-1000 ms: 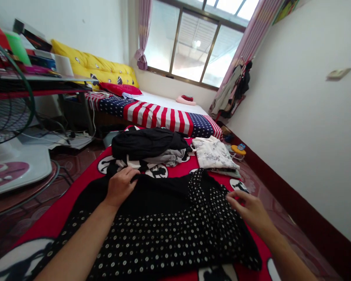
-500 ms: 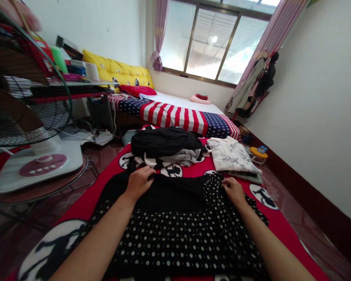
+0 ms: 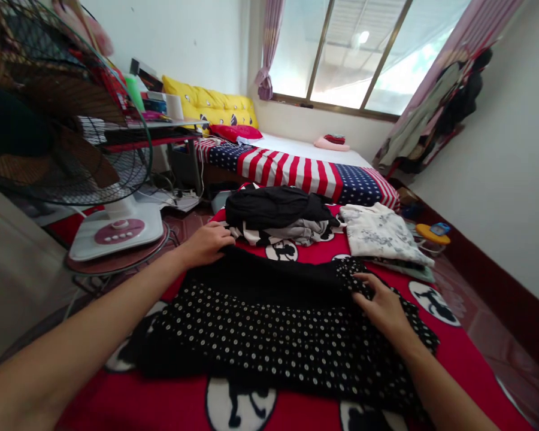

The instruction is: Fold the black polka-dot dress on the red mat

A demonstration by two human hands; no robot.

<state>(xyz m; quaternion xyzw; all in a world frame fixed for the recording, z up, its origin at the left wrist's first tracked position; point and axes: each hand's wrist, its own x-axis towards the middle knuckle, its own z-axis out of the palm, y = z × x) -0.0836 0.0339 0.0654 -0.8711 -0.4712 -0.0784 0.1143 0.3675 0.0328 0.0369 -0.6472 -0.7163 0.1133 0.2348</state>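
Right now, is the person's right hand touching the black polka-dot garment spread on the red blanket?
Touching. The head view shows the right hand lying flat on the black polka-dot garment, its fingers pressing the upper right edge.

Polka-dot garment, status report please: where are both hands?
Left hand at polka-dot garment's far-left corner. Right hand pressing its right edge. Pile of clothes just beyond.

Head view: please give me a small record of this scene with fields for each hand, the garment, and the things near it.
left hand: rests on the far left edge of the polka-dot garment
right hand: presses flat on its right side, fingers spread
polka-dot garment: black with white dots, spread on the red blanket
clothes pile: dark, beyond the garment
folded floral cloth: right of the pile
fan: on the left
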